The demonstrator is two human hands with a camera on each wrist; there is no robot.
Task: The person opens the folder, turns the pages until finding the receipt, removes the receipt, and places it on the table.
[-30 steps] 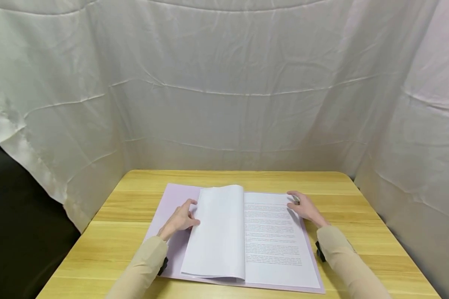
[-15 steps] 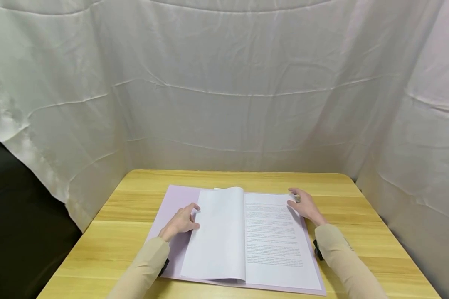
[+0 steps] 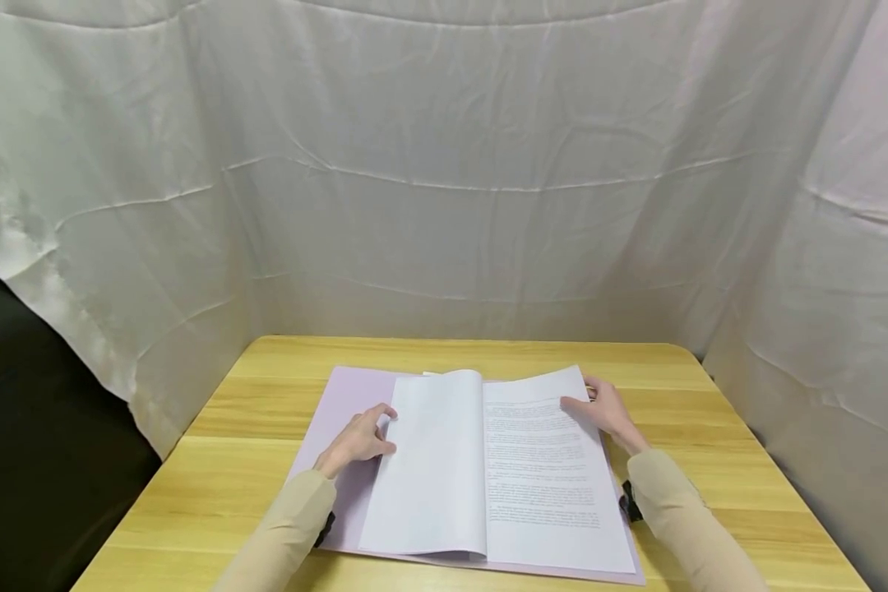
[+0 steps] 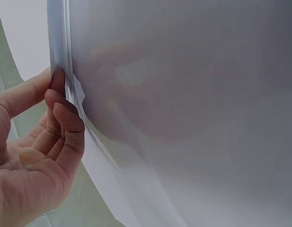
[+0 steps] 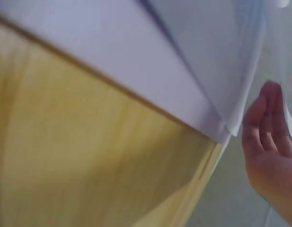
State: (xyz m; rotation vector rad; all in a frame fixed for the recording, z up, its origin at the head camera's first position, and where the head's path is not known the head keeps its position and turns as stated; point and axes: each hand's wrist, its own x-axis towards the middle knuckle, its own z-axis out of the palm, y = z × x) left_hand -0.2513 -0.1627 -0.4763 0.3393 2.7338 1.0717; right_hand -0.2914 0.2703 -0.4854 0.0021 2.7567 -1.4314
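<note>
A lilac folder lies spread on the table, with white pages in it. Near the left edge of the turned-over pages, my left hand pinches their margin; the left wrist view shows its thumb and fingers around a thin stack with a glossy, see-through face. My right hand holds the upper right edge of the printed page, thumb on top and fingers behind. That page's top corner is raised off the folder. In the right wrist view, the right fingers show partly through a translucent sheet.
The folder rests near the front edge of a wooden table. Pale grey curtains hang behind and at both sides. A black cloth shows at the far left.
My right hand has taken the right page's upper edge and lifted its corner, its fingers slipping behind the sheet. My left hand stays almost still at the left pages.
</note>
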